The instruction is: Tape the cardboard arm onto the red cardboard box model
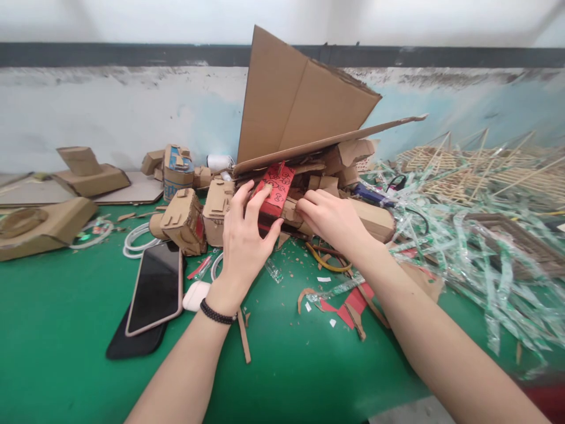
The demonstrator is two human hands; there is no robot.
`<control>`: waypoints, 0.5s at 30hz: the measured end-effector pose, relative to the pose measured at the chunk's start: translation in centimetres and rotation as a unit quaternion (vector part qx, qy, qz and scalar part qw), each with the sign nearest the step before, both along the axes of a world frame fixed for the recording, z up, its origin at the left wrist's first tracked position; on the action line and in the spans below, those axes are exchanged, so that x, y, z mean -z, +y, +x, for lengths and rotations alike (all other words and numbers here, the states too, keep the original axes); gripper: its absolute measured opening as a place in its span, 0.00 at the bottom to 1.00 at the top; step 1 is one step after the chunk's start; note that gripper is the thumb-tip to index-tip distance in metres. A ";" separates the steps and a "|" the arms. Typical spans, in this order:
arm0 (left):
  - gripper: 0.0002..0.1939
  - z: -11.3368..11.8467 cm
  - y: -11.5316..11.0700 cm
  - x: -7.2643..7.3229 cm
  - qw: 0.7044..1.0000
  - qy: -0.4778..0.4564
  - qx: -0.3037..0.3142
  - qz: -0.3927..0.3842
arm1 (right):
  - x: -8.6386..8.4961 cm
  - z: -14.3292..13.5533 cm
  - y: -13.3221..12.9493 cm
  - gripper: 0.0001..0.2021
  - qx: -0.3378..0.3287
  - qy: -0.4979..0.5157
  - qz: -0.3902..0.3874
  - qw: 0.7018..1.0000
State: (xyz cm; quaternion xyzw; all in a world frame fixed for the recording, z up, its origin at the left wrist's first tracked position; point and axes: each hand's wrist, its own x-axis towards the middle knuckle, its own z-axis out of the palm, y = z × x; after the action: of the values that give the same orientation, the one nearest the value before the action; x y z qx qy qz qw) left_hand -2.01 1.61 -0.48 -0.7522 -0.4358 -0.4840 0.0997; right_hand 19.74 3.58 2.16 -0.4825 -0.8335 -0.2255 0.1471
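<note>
A small red box with black drawings (279,187) lies among cardboard pieces at the middle of the green table. My left hand (248,227) is on its left side, fingers spread, with fingertips on the box's top and the thumb by its front edge. Just right of the box, my right hand (331,215) has its fingers pressed together at a small brown cardboard piece (291,212); whether they grip it is hidden. Cardboard block shapes (218,209) stand close to the left of my left hand.
A large folded cardboard sheet (300,100) rises behind the pile. Two phones, the upper one (155,287) light-rimmed, and a white case (196,295) lie left. Tangled clear-green tape (481,294) and wooden sticks (459,171) cover the right. Scraps and cables lie in front.
</note>
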 end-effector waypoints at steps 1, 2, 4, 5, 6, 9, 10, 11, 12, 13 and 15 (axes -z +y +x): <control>0.32 0.0 0.0 0.0 1.000 -0.001 0.000 0.000 | 0.0 0.1 -0.1 0.09 0.000 -0.002 -0.003 1.000; 0.32 0.0 0.0 0.0 1.000 -0.002 0.000 0.001 | 0.0 0.2 -0.1 0.09 -0.001 -0.001 -0.005 1.000; 0.31 -0.1 0.0 0.0 1.000 -0.003 0.001 0.003 | 0.1 0.4 -0.1 0.10 -0.007 0.006 -0.007 1.000; 0.31 -0.1 0.1 0.1 1.000 -0.004 0.002 0.004 | 0.2 0.6 -0.1 0.10 -0.013 0.013 -0.009 1.000; 0.31 -0.1 0.1 0.1 1.000 -0.004 0.002 0.005 | 0.4 0.7 -0.1 0.11 -0.020 0.022 -0.012 0.999; 0.31 -0.1 0.1 0.1 1.000 -0.005 0.002 0.004 | 1.0 1.1 0.2 0.10 -0.036 0.063 -0.025 0.997; 0.31 -0.1 0.1 0.1 1.000 -0.005 0.002 0.003 | 1.1 1.2 0.3 0.10 -0.040 0.078 -0.029 0.996; 0.30 -0.1 0.1 0.1 1.000 -0.006 0.001 0.003 | 1.3 1.2 0.4 0.10 -0.042 0.092 -0.031 0.994; 0.30 -0.1 0.1 0.1 1.000 -0.007 0.002 0.002 | 1.5 1.3 0.5 0.10 -0.045 0.103 -0.033 0.993; 0.30 -0.1 0.1 0.1 1.000 -0.007 0.002 0.002 | 1.6 1.3 0.6 0.11 -0.046 0.113 -0.034 0.992; 0.30 -0.1 0.1 0.1 1.000 -0.007 0.003 0.003 | 1.7 1.2 0.7 0.11 -0.047 0.128 -0.034 0.990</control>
State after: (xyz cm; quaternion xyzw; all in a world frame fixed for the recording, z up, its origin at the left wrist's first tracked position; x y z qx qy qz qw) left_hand -2.12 1.69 -0.54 -0.7498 -0.4326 -0.4910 0.0976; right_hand 20.98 4.29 0.46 -0.4722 -0.8369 -0.1264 0.2461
